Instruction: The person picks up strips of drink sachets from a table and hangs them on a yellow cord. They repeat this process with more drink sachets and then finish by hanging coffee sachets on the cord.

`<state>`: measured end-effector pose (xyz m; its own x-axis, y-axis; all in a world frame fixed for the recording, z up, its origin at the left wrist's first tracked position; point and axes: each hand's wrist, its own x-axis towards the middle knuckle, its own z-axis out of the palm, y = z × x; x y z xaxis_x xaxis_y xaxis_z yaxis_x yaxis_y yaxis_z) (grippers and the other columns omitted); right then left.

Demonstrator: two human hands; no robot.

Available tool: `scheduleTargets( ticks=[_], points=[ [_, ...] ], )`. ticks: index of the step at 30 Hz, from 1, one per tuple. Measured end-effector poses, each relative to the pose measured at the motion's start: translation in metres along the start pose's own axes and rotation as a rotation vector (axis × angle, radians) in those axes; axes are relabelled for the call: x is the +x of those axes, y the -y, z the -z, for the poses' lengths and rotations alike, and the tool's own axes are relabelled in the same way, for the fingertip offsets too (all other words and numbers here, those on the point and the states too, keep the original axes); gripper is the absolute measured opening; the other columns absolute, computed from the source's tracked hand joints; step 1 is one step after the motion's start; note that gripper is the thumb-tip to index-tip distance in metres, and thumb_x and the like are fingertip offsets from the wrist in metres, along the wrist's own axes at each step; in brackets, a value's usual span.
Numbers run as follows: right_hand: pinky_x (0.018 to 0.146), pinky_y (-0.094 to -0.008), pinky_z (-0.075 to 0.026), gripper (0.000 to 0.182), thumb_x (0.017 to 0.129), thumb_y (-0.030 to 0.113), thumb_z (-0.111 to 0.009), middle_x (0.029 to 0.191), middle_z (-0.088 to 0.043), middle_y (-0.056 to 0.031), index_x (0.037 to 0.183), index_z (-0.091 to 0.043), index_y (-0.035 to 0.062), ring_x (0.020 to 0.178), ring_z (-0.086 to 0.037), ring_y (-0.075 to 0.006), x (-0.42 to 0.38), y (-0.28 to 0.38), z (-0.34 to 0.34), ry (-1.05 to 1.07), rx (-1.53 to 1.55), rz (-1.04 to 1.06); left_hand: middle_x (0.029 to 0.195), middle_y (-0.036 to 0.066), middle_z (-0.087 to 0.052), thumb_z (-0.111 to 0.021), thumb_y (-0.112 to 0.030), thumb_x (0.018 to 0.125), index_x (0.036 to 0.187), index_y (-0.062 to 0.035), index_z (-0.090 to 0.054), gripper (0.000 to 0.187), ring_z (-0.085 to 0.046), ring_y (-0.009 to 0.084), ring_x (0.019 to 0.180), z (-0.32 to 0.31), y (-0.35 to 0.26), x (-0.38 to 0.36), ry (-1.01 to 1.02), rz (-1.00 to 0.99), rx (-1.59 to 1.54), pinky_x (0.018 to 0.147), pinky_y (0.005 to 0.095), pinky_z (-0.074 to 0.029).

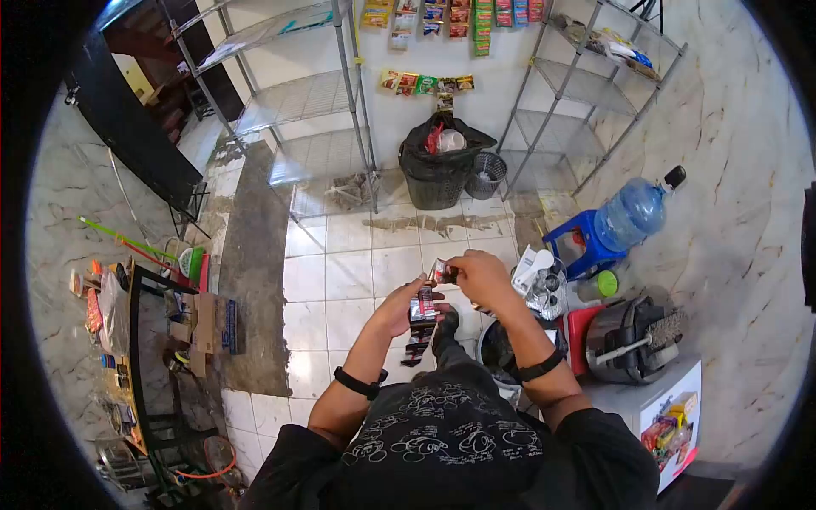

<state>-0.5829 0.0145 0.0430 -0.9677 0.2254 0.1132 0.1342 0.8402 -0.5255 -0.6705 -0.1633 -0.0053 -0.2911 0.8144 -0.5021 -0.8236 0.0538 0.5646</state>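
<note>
A strip of small dark and silver sachets [422, 308] hangs in front of my body, over the tiled floor. My left hand [396, 309] is closed around the strip's upper part, thumb pointing up. Close beside it, my right hand [481, 277] pinches the top sachet [444, 272], which is red, white and dark. The lower sachets [416, 344] dangle below my left hand near my shoe [445, 327].
Wire racks [319, 93] stand ahead, with sachet strips [482, 25] on the wall between them. Below are a black-lined bin [433, 183] and a small basket [486, 174]. At right, a water bottle [631, 214] rests on a blue stool [586, 246]; cardboard boxes [208, 323] are left.
</note>
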Motion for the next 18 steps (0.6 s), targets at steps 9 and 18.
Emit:
scheduleTargets(
  ticks=[9,18],
  points=[
    [0.070,-0.0368,-0.049,0.028,0.067,0.007,-0.061,0.091,-0.053,-0.0083,0.095,-0.063,0.0089,0.090,-0.053,-0.0265,0.068,-0.019,0.005,-0.090,-0.215,0.417,0.100,0.012,-0.064,-0.052,-0.027,0.094,0.110,-0.0028,-0.055,0.029,-0.063,0.0231,0.088,-0.019,-0.058,0.126,-0.101,-0.278,-0.166,0.081,0.0352,-0.052],
    [0.076,-0.0376,-0.049,0.037,0.078,0.007,-0.062,0.102,-0.056,-0.0162,0.113,-0.049,0.0014,0.094,-0.058,-0.0323,0.147,-0.109,0.045,-0.209,0.355,0.131,0.100,0.012,-0.064,-0.059,-0.009,0.089,0.109,0.0002,-0.055,0.022,-0.063,0.0215,0.091,-0.071,-0.173,0.200,-0.051,-0.511,0.052,0.081,0.0341,-0.053]
  ],
)
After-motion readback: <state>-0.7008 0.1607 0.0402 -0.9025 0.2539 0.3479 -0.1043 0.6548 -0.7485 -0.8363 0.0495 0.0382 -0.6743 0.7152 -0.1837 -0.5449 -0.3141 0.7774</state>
